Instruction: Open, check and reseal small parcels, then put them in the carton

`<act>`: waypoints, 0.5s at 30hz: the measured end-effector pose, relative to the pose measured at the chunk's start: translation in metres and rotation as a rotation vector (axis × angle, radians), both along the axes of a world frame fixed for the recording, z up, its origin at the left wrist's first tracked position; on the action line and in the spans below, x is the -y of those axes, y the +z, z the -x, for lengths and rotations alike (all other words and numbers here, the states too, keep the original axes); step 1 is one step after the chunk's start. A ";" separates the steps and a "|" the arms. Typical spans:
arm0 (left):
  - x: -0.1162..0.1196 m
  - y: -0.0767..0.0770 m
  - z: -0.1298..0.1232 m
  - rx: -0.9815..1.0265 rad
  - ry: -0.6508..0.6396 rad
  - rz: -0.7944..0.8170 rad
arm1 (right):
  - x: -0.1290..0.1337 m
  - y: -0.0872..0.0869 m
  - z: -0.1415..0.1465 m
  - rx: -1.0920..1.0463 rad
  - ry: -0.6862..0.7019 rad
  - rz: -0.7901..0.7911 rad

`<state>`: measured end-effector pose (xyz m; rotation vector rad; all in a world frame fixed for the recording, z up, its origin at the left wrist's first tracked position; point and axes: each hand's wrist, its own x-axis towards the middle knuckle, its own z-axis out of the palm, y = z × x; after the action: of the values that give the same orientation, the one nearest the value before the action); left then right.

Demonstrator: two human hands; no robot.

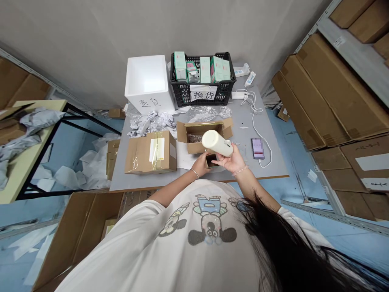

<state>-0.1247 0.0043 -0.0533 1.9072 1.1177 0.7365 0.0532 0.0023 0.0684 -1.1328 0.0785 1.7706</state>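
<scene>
A cream-coloured cylindrical bottle (217, 143) is gripped in my right hand (228, 160), tilted with one rounded end up to the left. Below it, my left hand (200, 165) holds a small open cardboard box (212, 161) by its left side, close to my body. Just behind the bottle stands an open cardboard carton (194, 147) with its flaps spread and some clear wrapping inside. To the left of my hands sits a taped cardboard box (141, 155) with a white label on top.
At the table's back are a white foam box (147, 89) and a black crate (188, 90) of green-and-white boxes. A phone (258, 148) on a white cable lies at the right. Crumpled plastic (152, 123) lies at the left; carton-stacked shelves (322, 93) stand right.
</scene>
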 end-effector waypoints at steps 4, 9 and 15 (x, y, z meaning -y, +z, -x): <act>0.000 -0.006 0.000 -0.018 0.011 0.019 | 0.003 -0.001 0.023 0.095 -0.071 -0.095; 0.001 -0.018 -0.001 -0.045 0.037 0.058 | 0.008 -0.016 0.020 0.636 -0.172 -0.412; 0.000 -0.021 -0.001 0.081 0.000 0.063 | 0.020 -0.033 -0.007 1.072 -0.120 -0.500</act>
<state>-0.1234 0.0038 -0.0741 1.8091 1.0786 0.7631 0.0600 -0.0179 0.0357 -1.4918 -0.8638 0.8154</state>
